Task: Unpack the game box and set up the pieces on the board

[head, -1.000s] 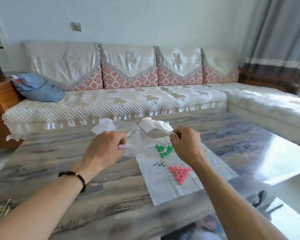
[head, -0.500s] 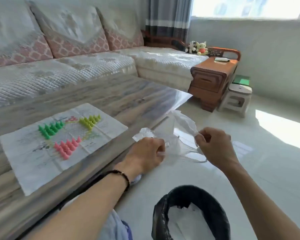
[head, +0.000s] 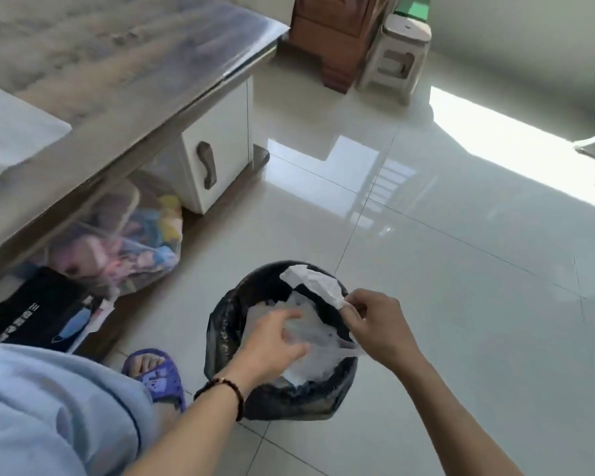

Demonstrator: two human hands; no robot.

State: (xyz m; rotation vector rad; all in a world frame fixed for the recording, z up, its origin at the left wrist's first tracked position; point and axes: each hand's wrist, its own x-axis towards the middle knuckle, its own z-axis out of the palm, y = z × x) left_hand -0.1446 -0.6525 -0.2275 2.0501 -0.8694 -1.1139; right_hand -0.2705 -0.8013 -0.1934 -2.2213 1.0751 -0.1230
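Clear plastic bag [head: 318,333], crumpled, held over the bin [head: 220,338] between both hands. Right hand [head: 380,326] pinches the bag's white upper edge between thumb and forefinger at the bin's right rim; a stretched strand of plastic runs under its palm. Left hand [head: 272,345] lies against the bag's left side with fingers bent; motion blur, so cannot tell whether it grips the plastic or only presses it. Dark bead bracelet [head: 222,389] on the left wrist.

Bin stands on the tiled floor [head: 461,286], lined with black plastic; the bag hides most of its inside.

Desk [head: 124,63] at upper left, well apart from the hands. A white sheet [head: 11,132] lies on it at the left frame edge, cut off and blurred; no print or pieces can be made out on it. White cabinet door [head: 217,146] with a curved handle under the desk's end.

Below the desk: a clear sack of soft toys [head: 124,242], blurred, and a black box [head: 35,310], partly hidden by a blue-clad knee [head: 49,407]. Purple sandal [head: 155,372] just beside the bin. Wooden cabinet [head: 330,36] and a pale stool [head: 395,53] at top, both cut off.
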